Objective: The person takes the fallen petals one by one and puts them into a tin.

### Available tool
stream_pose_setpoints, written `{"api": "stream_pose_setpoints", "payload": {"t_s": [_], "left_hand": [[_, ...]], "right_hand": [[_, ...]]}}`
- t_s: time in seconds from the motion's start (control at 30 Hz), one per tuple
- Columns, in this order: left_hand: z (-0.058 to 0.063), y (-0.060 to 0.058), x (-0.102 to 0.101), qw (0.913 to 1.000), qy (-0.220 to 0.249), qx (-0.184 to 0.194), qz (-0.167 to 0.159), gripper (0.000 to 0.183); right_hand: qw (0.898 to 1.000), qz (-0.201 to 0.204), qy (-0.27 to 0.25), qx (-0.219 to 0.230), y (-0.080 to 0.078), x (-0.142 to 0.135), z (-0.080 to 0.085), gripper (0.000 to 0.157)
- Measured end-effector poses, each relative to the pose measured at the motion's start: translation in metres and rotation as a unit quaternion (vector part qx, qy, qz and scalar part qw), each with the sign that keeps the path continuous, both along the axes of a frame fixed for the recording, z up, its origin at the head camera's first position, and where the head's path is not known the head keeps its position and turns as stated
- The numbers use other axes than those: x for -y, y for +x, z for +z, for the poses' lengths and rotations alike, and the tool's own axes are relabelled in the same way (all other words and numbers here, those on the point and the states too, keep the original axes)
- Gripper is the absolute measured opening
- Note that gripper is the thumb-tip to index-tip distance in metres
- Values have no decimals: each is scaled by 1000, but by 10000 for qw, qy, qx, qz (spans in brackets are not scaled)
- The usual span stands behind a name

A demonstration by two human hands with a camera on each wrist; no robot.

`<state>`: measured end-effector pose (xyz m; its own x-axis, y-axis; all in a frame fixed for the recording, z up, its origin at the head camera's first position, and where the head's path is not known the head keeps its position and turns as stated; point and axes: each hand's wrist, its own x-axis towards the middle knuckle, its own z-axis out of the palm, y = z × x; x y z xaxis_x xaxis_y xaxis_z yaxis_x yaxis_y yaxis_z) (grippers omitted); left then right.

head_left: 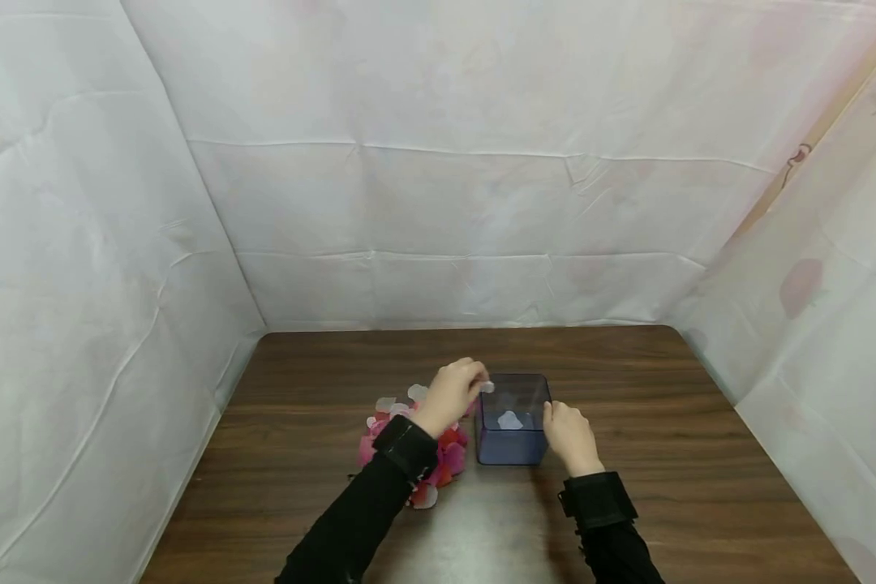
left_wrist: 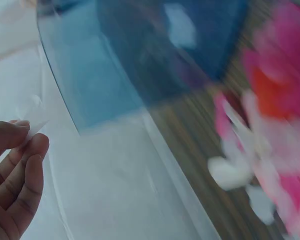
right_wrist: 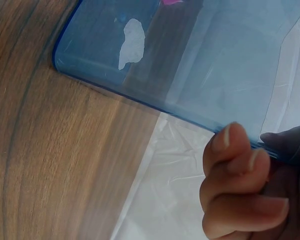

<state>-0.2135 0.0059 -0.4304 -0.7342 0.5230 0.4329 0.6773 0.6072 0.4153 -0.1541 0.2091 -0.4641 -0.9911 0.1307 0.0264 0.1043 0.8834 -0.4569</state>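
A see-through blue box (head_left: 513, 448) stands on the table with a white petal (head_left: 509, 420) inside. My left hand (head_left: 453, 395) is at the box's left rim and pinches another white petal (left_wrist: 37, 128) between thumb and fingertips. Gripping the right wall of the box is my right hand (head_left: 573, 439), its curled fingers (right_wrist: 235, 142) outside the rim and its thumb on the inner side. Left of the box, partly behind the left forearm, lies a heap of pink, red and white petals (head_left: 453, 458). It looks blurred in the left wrist view.
The brown wood table (head_left: 321, 373) carries the box and the petal heap. White cloth sheets (head_left: 438, 203) hang behind the table and on both sides. A few white petals (head_left: 385, 404) lie at the heap's far left edge.
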Motion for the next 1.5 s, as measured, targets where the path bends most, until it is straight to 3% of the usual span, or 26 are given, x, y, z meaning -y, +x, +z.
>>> {"api": "stream_pose_setpoints", "payload": {"t_s": [0.17, 0.33, 0.47, 0.77, 0.93, 1.07, 1.27, 1.4, 1.5], "left_hand": [[3, 5, -36, 9993, -228, 4, -295, 5], [-2, 11, -56, 9949, -891, 138, -458, 6], [-5, 15, -63, 9887, -1419, 15, -495, 6], [-7, 18, -61, 9786, -1967, -423, -430, 12], [-7, 17, -53, 9833, -1675, -490, -507, 11], [-6, 10, -40, 9922, -1044, -553, -408, 12], [-2, -11, -7, 9988, -4, -331, 356, 10], [-12, -20, 18, 9967, 84, 59, 805, 11], [-26, -19, 34, 9957, 29, 268, 882, 12]], "right_hand": [[9998, -97, 32, -176, 0, 0, 1, 34], [9999, -98, -41, 0, 1, 0, 2, 34], [9997, -85, -143, 177, 3, 0, 1, 35], [9999, -44, -57, 110, 0, 1, 0, 36], [9999, -49, -66, 97, 0, 1, 2, 35], [10000, -90, -36, 9, 0, 2, 1, 34], [9999, -74, -30, -99, -3, 1, 2, 34], [10000, 42, -43, -7, -1, 1, 3, 33], [9999, 59, -69, 50, 0, 2, 2, 32]]}}
